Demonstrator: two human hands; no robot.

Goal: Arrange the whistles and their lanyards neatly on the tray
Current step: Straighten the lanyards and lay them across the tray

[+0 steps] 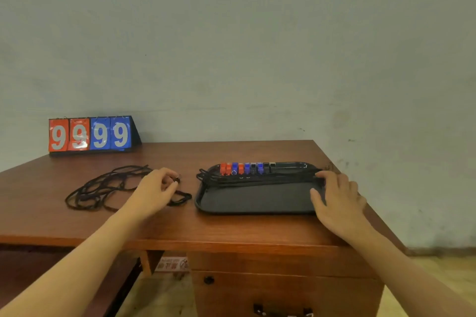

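Note:
A black tray (pixel 257 201) lies on the wooden desk. Along its far edge stands a row of several whistles (pixel 247 168), red, blue and black. Their black lanyards (pixel 257 179) stretch in a bundle across the tray. My right hand (pixel 337 195) rests on the tray's right rim, fingers on the ends of the lanyards. To the left of the tray a tangle of loose black lanyards (pixel 103 188) lies on the desk. My left hand (pixel 157 188) pinches a small dark piece at the tangle's right end; whether it is a whistle or a clip I cannot tell.
A flip scoreboard (pixel 90 134) showing 9 9 9 9 in red and blue stands at the desk's back left against the wall. The desk's front edge (pixel 206 242) runs below my forearms, with a drawer (pixel 208 279) underneath. The desk ends just right of the tray.

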